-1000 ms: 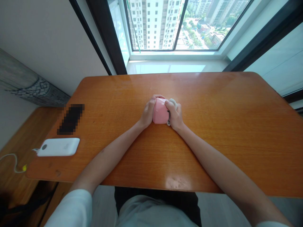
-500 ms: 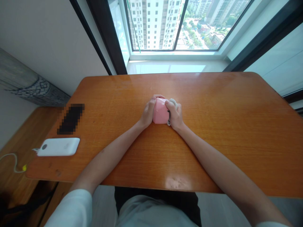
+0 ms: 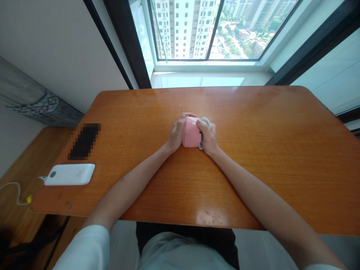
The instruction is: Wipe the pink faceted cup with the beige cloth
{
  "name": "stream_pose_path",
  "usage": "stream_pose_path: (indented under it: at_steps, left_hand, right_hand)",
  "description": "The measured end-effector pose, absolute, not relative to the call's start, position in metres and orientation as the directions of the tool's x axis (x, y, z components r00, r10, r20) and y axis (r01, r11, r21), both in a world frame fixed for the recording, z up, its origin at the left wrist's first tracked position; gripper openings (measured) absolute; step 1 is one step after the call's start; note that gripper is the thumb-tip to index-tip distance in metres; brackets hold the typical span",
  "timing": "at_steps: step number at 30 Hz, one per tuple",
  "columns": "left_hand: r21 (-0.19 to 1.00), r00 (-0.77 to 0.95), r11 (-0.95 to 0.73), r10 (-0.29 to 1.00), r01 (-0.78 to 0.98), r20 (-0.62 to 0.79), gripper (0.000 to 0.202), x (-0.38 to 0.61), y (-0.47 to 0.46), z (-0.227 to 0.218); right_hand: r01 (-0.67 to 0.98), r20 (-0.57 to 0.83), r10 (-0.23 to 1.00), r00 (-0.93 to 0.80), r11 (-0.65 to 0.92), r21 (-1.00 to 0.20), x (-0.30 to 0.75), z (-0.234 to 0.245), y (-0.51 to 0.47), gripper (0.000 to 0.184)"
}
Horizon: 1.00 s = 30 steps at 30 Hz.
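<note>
At the centre of the desk (image 3: 253,157), the fingers of the left hand (image 3: 176,134) and right hand (image 3: 209,138) grip both sides of a pink boxy object (image 3: 191,132), which looks light, stiff and slightly slippery, best held by its flat sides.

Left hand (image 3: 176,133) and right hand (image 3: 208,138) clasp a pink object (image 3: 191,132).

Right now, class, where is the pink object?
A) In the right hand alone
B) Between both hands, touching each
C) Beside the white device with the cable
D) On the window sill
B: the pink object sits between the left hand and the right hand, with both pressed against its sides, out in the middle of the wooden table.
</note>
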State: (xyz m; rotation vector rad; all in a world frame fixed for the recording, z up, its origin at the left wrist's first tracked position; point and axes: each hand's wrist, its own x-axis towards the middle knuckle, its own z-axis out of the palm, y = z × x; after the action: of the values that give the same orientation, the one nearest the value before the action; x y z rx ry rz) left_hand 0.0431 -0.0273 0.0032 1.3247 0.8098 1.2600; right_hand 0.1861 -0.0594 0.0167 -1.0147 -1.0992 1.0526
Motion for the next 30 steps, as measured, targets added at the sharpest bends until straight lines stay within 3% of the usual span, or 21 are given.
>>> stream_pose_path:
  at_steps: [11,14,16,18,20,22,25,30]
  left_hand:
    - [0.964,0.210,-0.212,0.947,-0.158,0.242,0.058,0.044,-0.029,0.003]
    - [0.929,0.144,-0.364,0.917,-0.072,0.371,0.054,0.038,-0.029,0.004]
    - [0.814,0.169,-0.580,0.806,0.037,0.567,0.053,0.028,-0.027,0.007]
    - [0.586,0.346,-0.802,0.586,0.116,0.733,0.058,0.016,-0.020,0.008]
    - [0.366,0.534,-0.921,0.378,0.134,0.756,0.070,0.005,-0.012,0.008]
    - [0.215,0.631,-0.968,0.249,0.130,0.735,0.090,-0.001,-0.004,0.005]
    - [0.143,0.662,-0.980,0.197,0.135,0.724,0.109,-0.003,0.005,-0.001]
    - [0.124,0.642,-0.979,0.202,0.164,0.740,0.105,0.002,0.005,-0.002]
  right_hand:
    - [-0.144,0.182,0.975,0.127,0.199,-0.969,0.187,0.016,-0.060,0.060]
    - [-0.178,0.173,0.978,0.119,0.193,-0.965,0.186,0.018,-0.060,0.061]
    - [-0.209,0.166,0.979,0.120,0.188,-0.960,0.185,0.019,-0.059,0.061]
    - [-0.248,0.161,0.979,0.126,0.188,-0.950,0.185,0.020,-0.057,0.060]
    - [-0.282,0.153,0.979,0.135,0.186,-0.941,0.186,0.021,-0.054,0.059]
    - [-0.305,0.142,0.980,0.138,0.178,-0.936,0.186,0.021,-0.051,0.058]
    - [-0.332,0.125,0.982,0.145,0.167,-0.928,0.188,0.021,-0.047,0.054]
    - [-0.363,0.091,0.983,0.158,0.143,-0.921,0.186,0.021,-0.044,0.055]
